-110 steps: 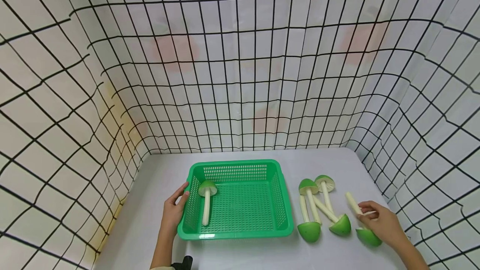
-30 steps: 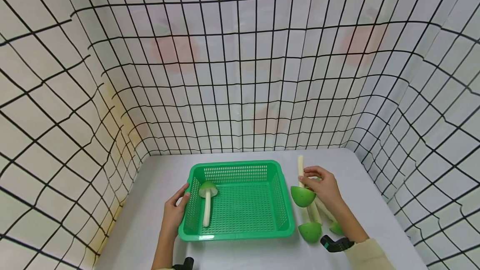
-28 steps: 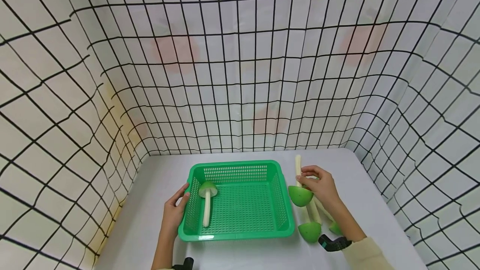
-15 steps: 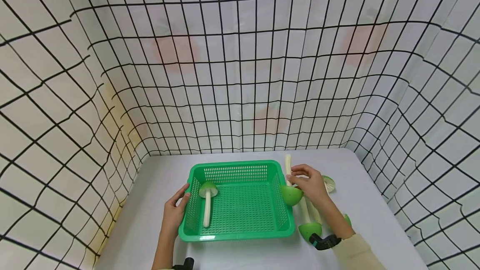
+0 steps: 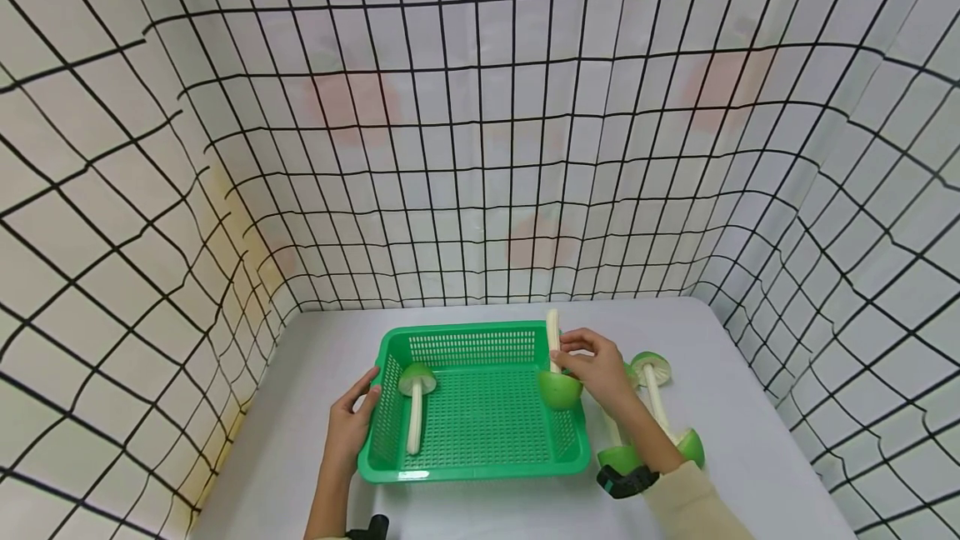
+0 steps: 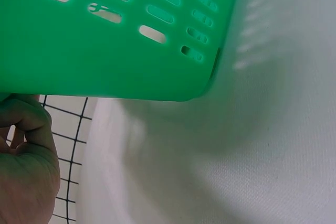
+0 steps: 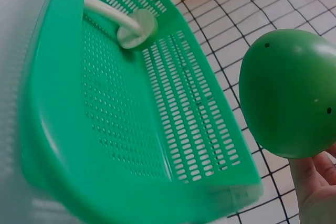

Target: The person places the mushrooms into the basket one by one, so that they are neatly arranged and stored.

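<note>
My right hand pinches the pale stem of a toy mushroom, whose green cap points down toward me. It hangs over the right side of a green plastic basket. In the right wrist view the mushroom's rounded green cap, dotted with dark spots, covers most of the fingers. My left hand grips the basket's left rim; the left wrist view has its curled fingers at the rim. Inside the basket, at the left, lies another mushroom with its cap away from me.
Several more mushrooms lie on the white table right of the basket, among them one with its cap at the back and one with its cap nearer me. My right forearm hides part of them. Black wire grid encloses the table on three sides.
My right hand picked up the rightmost mushroom, then carried it left from over the pile to above the basket's right side. The left hand and basket stay almost in place.
</note>
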A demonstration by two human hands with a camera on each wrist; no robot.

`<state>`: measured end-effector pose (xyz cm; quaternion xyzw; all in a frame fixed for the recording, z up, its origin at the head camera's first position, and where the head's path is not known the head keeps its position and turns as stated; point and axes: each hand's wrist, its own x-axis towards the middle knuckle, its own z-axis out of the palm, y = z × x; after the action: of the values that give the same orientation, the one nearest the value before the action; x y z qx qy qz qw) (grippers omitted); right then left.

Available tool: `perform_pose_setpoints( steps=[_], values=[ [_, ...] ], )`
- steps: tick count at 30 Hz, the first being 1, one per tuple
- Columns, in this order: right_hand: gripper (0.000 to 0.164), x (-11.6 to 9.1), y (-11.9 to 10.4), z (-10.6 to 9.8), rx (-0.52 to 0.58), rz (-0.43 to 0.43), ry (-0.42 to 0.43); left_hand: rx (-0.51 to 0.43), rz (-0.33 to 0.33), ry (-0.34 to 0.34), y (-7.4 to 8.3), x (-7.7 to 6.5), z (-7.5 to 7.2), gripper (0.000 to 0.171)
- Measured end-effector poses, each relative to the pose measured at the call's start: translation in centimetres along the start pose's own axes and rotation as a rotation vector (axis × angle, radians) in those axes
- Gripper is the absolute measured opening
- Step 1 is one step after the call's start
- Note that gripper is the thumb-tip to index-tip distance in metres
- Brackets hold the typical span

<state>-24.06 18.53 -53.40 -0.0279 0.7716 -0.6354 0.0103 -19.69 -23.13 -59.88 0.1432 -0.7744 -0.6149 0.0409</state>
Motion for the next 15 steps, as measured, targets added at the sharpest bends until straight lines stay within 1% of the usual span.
perform_pose_setpoints(
  steps=[2, 10, 15],
  values=[
    [0.042, 0.0, -0.1, 0.5, 0.005, 0.003, -0.011, 0.002, 0.002, 0.004, -0.1, 0.0, 0.0, 0.044],
    [0.035, 0.3, -0.1, 2.4, -0.01, -0.005, -0.005, 0.011, 0.003, 0.001, -0.1, 0.0, 0.0, 0.045],
    [0.037, 0.3, -0.2, 3.6, -0.007, -0.009, -0.014, 0.009, 0.001, -0.009, 0.2, -0.1, -0.1, 0.045]
  ],
)
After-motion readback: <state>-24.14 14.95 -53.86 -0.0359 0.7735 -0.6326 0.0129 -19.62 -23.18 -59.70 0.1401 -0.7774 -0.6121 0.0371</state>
